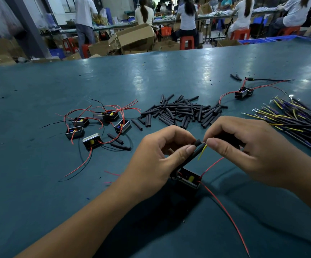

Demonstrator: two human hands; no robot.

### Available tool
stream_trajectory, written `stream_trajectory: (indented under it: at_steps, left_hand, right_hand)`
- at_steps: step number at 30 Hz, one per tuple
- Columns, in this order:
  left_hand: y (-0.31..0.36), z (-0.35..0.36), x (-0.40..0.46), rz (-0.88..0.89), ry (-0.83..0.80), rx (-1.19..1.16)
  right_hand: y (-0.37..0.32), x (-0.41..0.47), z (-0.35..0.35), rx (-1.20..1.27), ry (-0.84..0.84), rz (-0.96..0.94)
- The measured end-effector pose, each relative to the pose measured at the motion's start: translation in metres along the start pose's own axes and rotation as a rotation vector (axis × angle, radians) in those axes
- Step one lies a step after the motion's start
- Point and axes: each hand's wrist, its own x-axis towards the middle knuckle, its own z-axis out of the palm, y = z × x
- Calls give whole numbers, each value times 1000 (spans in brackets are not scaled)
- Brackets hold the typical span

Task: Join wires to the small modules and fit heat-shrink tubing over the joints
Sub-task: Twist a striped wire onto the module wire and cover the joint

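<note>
Our left hand (158,157) pinches a black heat-shrink tube (192,155) between thumb and forefinger, and our right hand (244,146) pinches the wire ends at the tube's upper mouth, where a yellow wire (202,151) pokes out and droops. The tube slants down to the one module in work (188,180), a small black box with a yellow part inside, which sits just below and between our hands with two red leads (223,207) running off it, the longer one trailing toward the near edge of the surface (39,183). Left of that module lie five more modules (97,125) in a loose cluster, tangled in red and black leads, with three loose tubes beside them. Beyond the module, past our fingers, spreads a pile of cut tubes (182,112), too many to count. Further beyond and to its right sits one finished module (243,92) with long leads, two stray tubes behind it. Right of the module in work a bundle of dark wires with yellow ends (298,123) runs off the frame. The surface is bare and open left of the cluster and along the far edge. We can read no writing or labels anywhere.
</note>
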Motion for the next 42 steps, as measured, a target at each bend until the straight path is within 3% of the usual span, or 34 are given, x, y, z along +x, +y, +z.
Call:
stream_trajectory:
  at_steps: [4,10,14,23,26,35,37,39,42]
  left_hand:
    - [-1,-3,0,0,-7,-12]
    - [0,0,-1,95,26,190]
    - [1,-1,-2,86,13,185]
    - [2,-1,-1,-42,-34,-85]
    - [2,-4,-3,-46,-71,3]
    - [4,1,-4,147,26,348]
    - [4,3,-3,155,39,348]
    - [3,2,-2,67,48,195]
    - [-1,-1,0,-25,107,98]
  right_hand:
    - [4,-1,-7,58,-32,1]
    - [3,2,-6,-64,-37,-107]
    - [2,0,-6,-56,-31,-82]
    - [2,0,-6,-115,10,-73]
    - [4,0,-5,-143,13,-67]
    - [3,0,0,-151,33,-98]
    - [3,0,2,-156,55,-102]
    - [2,2,4,-212,112,-109]
    - [-3,2,5,-326,343,-115]
